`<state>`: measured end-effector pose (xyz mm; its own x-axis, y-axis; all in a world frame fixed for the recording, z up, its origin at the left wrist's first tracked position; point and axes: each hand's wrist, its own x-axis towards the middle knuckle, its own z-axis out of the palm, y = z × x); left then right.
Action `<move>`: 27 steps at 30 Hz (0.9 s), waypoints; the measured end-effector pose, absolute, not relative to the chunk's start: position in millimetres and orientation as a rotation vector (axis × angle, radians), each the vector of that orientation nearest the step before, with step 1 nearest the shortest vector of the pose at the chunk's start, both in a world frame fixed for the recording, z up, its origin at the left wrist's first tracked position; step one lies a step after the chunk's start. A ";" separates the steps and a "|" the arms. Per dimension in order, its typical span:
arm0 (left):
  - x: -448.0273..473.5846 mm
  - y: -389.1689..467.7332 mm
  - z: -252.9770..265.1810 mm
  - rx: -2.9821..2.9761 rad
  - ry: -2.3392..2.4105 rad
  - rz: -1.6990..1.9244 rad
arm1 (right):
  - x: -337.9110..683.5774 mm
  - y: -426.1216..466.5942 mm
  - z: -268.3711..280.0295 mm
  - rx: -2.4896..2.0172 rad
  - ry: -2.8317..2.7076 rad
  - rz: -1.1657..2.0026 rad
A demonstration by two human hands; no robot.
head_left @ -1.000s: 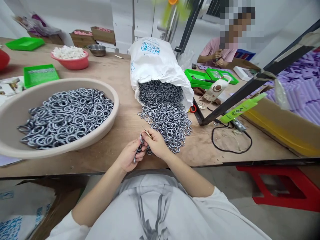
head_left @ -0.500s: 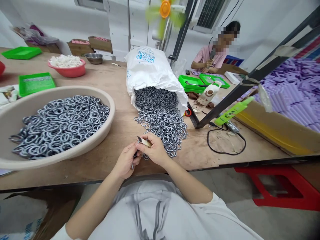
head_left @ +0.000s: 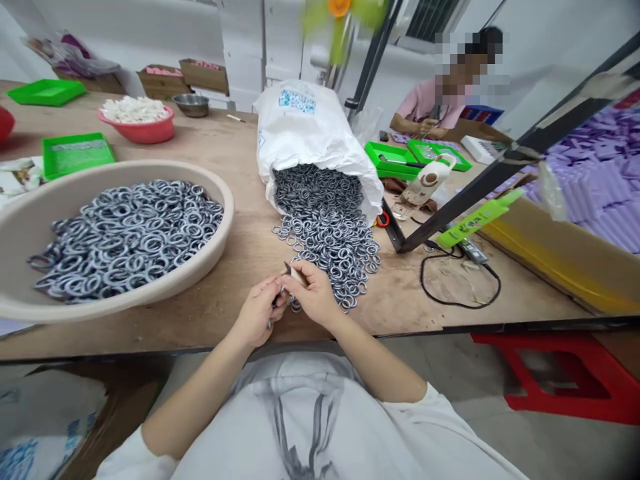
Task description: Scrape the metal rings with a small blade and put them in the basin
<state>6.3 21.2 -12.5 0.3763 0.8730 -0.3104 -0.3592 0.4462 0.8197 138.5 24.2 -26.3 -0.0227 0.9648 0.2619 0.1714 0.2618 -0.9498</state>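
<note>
My left hand (head_left: 261, 312) is closed around a few dark grey rings; only bits of them show between the fingers. Pressed close beside it, my right hand (head_left: 317, 295) grips a small knife (head_left: 298, 275) with a dark pointed tip and a pale body. Its tip points up and to the left, and the fingers of both hands meet. Just beyond the hands, a pile of grey rings (head_left: 340, 250) spills from the mouth of a white sack (head_left: 320, 137). To the left stands a wide beige basin (head_left: 229, 223) with many similar rings.
A black metal post (head_left: 450, 207) rises at the right, near a white bottle (head_left: 427, 183), a green tube (head_left: 477, 220) and a black cable (head_left: 450, 303). Green trays (head_left: 77, 157) and a red bowl (head_left: 153, 133) stand at the back left. A co-worker (head_left: 430, 107) sits across the table.
The view has shifted slightly, so the table's contents sit a little further right and higher. Both hands stay together, and the knife is turned slightly, its body more covered by the fingers.
</note>
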 end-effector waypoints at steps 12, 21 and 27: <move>9.1 24.9 -13.1 0.659 0.802 0.953 | 157.1 13.4 -13.3 -1.283 -1.878 0.559; 10.4 22.4 -10.8 0.660 0.831 0.933 | 153.4 10.5 -16.3 -1.264 -1.997 0.323; 9.5 22.6 -12.1 0.656 0.832 0.920 | 152.8 7.4 -14.9 -1.268 -2.002 0.298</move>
<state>9.5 22.6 -12.1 0.3491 0.8775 -0.3288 -0.4155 0.4594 0.7851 152.8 7.4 -14.9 -0.2416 0.8551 0.4588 0.6844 0.4853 -0.5442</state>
